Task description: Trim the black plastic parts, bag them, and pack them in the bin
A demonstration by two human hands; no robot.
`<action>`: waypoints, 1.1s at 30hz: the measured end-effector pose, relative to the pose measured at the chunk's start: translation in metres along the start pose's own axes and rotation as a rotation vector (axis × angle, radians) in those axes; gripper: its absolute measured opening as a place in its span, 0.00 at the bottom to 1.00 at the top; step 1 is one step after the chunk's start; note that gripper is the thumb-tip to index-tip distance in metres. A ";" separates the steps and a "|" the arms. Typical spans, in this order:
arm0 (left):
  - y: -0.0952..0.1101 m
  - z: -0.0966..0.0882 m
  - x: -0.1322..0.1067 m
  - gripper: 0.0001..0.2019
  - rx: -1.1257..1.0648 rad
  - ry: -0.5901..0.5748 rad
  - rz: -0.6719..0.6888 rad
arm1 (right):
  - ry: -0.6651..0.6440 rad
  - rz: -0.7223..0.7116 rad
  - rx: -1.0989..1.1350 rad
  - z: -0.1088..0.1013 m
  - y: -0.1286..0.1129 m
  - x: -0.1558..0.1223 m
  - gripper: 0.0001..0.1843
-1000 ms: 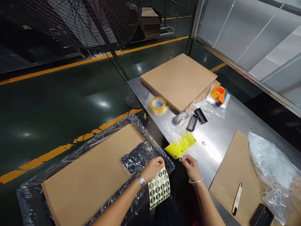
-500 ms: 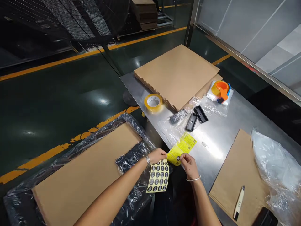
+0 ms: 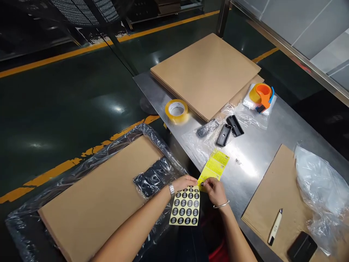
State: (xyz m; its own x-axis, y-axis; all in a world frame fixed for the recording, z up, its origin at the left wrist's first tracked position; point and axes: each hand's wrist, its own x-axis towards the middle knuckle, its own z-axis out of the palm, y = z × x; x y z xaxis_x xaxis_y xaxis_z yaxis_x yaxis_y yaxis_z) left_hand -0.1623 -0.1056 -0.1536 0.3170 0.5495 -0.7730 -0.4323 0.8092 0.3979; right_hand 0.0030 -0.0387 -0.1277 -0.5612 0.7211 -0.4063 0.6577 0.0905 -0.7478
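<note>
My left hand [image 3: 185, 182] is closed at the near edge of the yellow label sheet [image 3: 215, 165]. A cream sheet of round black stickers [image 3: 185, 207] with white print hangs from its fingers. My right hand [image 3: 215, 191] is pinched at a single round black sticker [image 3: 202, 184], which lies over the yellow sheet's near end. Whether that sticker is fully stuck down I cannot tell. Beyond the labels, black plastic trays [image 3: 224, 135] and a bubble-wrapped dark piece [image 3: 207, 128] rest on the metal table [image 3: 245, 163].
Cardboard sheets [image 3: 204, 76] are stacked at the back, with a tape roll [image 3: 176, 111] and an orange tape dispenser [image 3: 263, 97] nearby. At right, a utility knife [image 3: 275, 226] and a black block [image 3: 302, 247] lie on cardboard beside clear plastic bags [image 3: 321, 182]. A plastic-lined carton [image 3: 103, 196] stands at left.
My right hand has shifted slightly left and down with the round sticker, closer to my left hand. The sticker sheet has swung a little to the right. The camera view has tilted downward.
</note>
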 end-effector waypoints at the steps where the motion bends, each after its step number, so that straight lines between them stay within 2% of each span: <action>1: 0.000 0.000 0.000 0.19 -0.009 -0.004 -0.001 | 0.003 -0.003 -0.025 0.000 0.000 0.000 0.08; 11: 0.002 0.006 0.000 0.15 -0.033 -0.023 0.015 | 0.002 -0.029 -0.161 0.002 -0.004 0.005 0.08; 33: 0.003 0.010 0.000 0.13 -0.048 -0.014 0.017 | -0.014 -0.047 -0.265 0.002 -0.005 0.008 0.08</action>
State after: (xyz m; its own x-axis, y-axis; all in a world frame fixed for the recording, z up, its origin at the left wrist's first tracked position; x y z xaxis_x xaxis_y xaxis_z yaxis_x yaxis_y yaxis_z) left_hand -0.1550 -0.1010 -0.1475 0.3210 0.5666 -0.7589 -0.4775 0.7888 0.3869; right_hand -0.0058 -0.0345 -0.1282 -0.6002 0.7022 -0.3830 0.7383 0.3022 -0.6030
